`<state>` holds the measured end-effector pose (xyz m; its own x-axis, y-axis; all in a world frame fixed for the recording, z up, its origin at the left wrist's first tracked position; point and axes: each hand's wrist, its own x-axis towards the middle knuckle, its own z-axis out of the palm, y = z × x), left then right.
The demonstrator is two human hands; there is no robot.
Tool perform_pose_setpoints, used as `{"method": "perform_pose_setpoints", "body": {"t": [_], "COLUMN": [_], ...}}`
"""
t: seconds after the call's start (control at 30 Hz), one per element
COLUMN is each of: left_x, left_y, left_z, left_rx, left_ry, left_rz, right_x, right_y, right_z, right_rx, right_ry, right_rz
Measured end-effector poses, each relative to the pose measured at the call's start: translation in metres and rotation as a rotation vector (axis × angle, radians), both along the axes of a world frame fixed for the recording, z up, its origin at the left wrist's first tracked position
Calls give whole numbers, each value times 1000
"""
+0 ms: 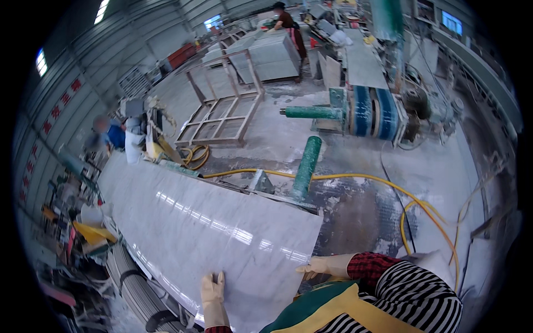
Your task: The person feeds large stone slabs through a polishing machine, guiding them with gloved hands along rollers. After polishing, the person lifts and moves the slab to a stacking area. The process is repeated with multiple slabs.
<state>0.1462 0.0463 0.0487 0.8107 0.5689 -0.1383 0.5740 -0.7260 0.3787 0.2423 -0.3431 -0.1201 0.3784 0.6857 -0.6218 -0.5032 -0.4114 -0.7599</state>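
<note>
At near end of glossy slab (202, 238), with left hand (212, 294) loosely spread, right hand (325, 265) hard to tell: looks heavy, stiff, brittle; hold by opposite edges.

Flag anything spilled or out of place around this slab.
The yellow hose trails loosely across the floor beyond the polished stone slab, a possible trip hazard; that floor is also patchily smeared white.
</note>
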Motion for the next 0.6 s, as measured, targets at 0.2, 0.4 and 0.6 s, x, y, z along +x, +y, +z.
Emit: {"method": "perform_pose_setpoints", "body": {"t": [0.2, 0.4, 0.6], "left_x": [15, 32, -5], "left_y": [54, 33, -3], "left_z": [-30, -8, 74], "left_rx": [-80, -77, 47], "left_ry": [259, 353, 321], "left_rz": [-60, -102, -107], "right_x": [-6, -11, -14], "right_y": [-3, -10, -19], "right_z": [25, -66, 17], "right_rx": [54, 352, -18], "right_ry": [-11, -243, -160], "right_rz": [-23, 24, 144]}}
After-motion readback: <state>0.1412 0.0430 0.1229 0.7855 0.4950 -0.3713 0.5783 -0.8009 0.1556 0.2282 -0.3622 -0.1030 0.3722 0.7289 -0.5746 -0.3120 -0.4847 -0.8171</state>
